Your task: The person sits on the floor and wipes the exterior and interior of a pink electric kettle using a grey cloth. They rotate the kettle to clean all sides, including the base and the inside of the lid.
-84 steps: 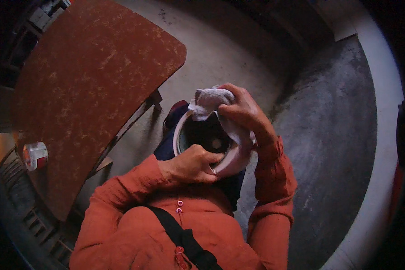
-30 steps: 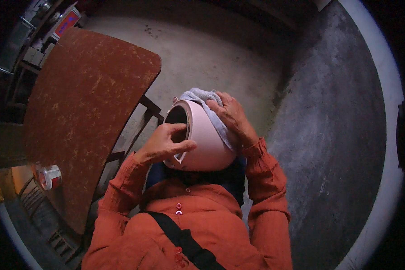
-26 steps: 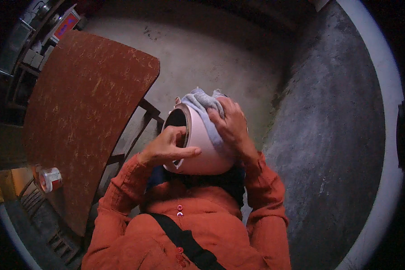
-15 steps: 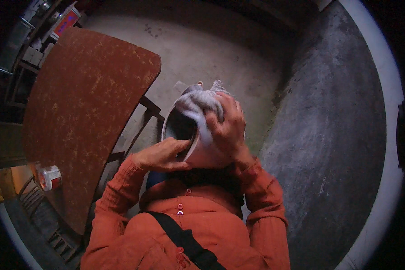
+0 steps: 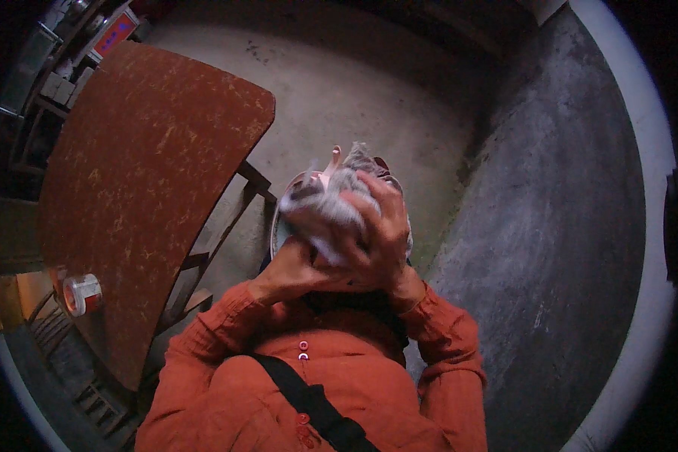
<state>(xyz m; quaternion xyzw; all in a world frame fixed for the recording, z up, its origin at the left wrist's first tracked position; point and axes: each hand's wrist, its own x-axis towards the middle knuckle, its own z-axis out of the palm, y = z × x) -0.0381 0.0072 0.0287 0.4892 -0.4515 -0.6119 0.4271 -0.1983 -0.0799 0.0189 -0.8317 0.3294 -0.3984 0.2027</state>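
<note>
One grey cloth [image 5: 325,213], blurred, is gripped in the curled right hand [image 5: 384,230] and held across the mouth of the pot [image 5: 274,236]. The left hand [image 5: 288,270] is set at the pot's near side; it is partly hidden, so how far it is closed cannot be told. The pot is held just in front of the shirt [image 5: 373,369]. Wiping is judged to be the step in hand; for the next stroke, a steady pot and a shift of the cloth seem called for. Farther left, a container [image 5: 84,294] is stood on the bench [image 5: 158,166].

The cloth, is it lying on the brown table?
No, the right hand holds the cloth, away from the table.
</note>
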